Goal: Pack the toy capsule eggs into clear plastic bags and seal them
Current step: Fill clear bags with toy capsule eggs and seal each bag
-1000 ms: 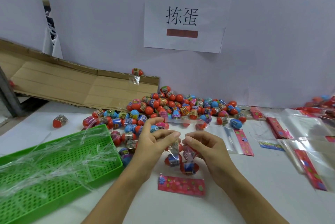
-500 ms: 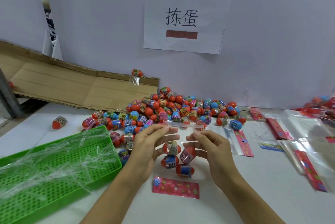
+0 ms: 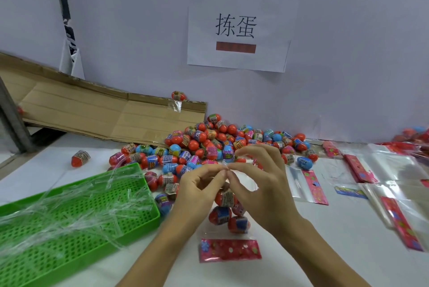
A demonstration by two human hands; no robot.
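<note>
We see the left hand (image 3: pixel 199 188) and the right hand (image 3: pixel 260 184) meeting fingertip to fingertip, both pinching the top edge of a clear plastic bag with a red patterned header (image 3: pixel 229 249). The bag hangs near the surface's front edge, holding several red toy capsule eggs (image 3: pixel 226 211). A heap of red and blue loose capsule eggs (image 3: pixel 222 142) lies toward the back edge, a green perforated plastic tray (image 3: pixel 69 221) at the left.

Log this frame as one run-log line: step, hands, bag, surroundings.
step: sealing | left hand, right hand: pinching bag top | bag: eggs inside | loose eggs behind | tray left
</note>
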